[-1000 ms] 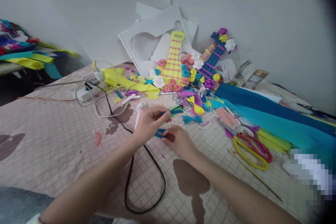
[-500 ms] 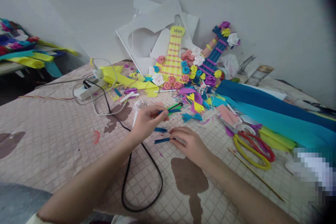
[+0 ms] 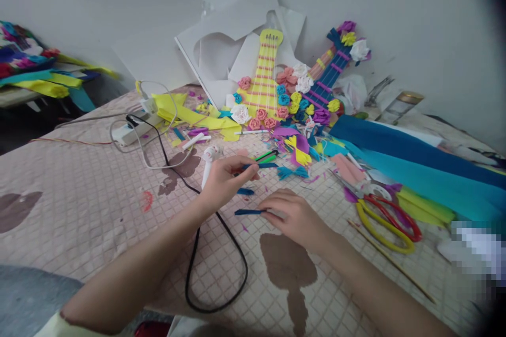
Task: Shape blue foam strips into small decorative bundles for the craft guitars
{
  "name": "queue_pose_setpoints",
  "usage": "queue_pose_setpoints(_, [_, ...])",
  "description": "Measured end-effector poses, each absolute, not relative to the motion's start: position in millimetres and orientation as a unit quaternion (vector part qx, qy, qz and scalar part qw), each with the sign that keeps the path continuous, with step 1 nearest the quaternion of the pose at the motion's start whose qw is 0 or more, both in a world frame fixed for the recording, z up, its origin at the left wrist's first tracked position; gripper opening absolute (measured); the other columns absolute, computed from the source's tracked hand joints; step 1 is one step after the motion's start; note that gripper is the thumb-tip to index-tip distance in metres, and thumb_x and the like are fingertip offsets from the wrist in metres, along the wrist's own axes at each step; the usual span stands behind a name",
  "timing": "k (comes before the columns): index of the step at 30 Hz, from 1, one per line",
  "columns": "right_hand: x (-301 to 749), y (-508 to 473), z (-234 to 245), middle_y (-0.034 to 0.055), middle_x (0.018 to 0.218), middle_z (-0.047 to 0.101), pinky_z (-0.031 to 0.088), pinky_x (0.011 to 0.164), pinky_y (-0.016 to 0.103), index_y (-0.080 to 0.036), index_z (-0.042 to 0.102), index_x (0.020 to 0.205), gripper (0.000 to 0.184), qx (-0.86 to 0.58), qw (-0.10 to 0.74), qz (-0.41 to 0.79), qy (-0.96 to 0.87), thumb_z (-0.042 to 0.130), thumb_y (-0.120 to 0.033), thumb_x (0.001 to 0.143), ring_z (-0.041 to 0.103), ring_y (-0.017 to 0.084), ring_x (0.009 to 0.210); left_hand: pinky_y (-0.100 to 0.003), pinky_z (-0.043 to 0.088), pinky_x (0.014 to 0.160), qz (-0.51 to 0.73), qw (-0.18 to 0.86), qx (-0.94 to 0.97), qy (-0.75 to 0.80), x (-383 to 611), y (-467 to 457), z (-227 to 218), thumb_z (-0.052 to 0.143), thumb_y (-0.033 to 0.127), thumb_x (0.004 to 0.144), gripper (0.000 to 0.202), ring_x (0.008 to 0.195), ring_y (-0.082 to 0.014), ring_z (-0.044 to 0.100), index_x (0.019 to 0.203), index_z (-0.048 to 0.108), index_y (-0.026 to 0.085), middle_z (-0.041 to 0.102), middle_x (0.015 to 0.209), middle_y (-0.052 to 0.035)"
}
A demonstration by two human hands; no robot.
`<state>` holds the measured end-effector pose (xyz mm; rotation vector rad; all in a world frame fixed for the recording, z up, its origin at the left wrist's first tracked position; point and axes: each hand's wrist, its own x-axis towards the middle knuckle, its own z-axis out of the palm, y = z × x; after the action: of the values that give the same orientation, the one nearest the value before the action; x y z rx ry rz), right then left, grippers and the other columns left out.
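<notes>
My left hand is closed, pinching a narrow dark blue strip, seemingly crepe paper, whose free end points right. Lower and to the right, my right hand grips a second dark blue strip by one end, fingers pressed together. Between the hands another short blue strip lies on the cloth. A green and black tool, perhaps a cutter, sits just beyond the left fingertips. Partly hidden behind the left hand stands a white glue gun. A bow-shaped teal paper piece lies farther right.
A black cord loops before me. Scissors with red and yellow handles and a thin stick lie right, near blue crepe paper. A yellow paper guitar stands at the back. Left is a power strip.
The camera view has shifted slightly. My hands keep nearly the same pose, each holding its blue strip; the strip in my right hand looks a little more closed at its free end.
</notes>
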<state>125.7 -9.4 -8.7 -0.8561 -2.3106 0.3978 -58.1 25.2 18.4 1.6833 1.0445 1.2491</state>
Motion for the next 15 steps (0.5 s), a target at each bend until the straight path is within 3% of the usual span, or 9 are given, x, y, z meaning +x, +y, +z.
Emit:
queue_pose_setpoints(7, [142.8,-10.7,27.4,0.0013,0.078,0.070,0.050,0.074,0.036,-0.024,0.067,0.085,0.014,-0.338,0.456,0.054,-0.821,0.059,-0.014,0.080,0.062,0.017,0.076,-0.021,0.050,0.053,0.437,0.434,0.681,0.397,-56.0,23.9,17.6,0.061,0.029,0.077,0.018,0.059,-0.0127,0.062,0.074,0.067,0.013,0.068,0.068,-0.0045])
queue_pose_setpoints(15, [148.9,-5.6,27.3,0.0014,0.077,0.070,0.050,0.073,0.037,-0.024,0.067,0.082,0.012,-0.349,0.457,0.067,-0.815,0.061,-0.013,0.079,0.059,0.018,0.077,-0.020,0.049,0.054,0.383,0.448,0.715,0.376,-51.4,18.3,16.4,0.060,0.014,0.073,0.011,0.062,-0.0129,0.063,0.078,0.070,0.014,0.070,0.069,-0.0038])
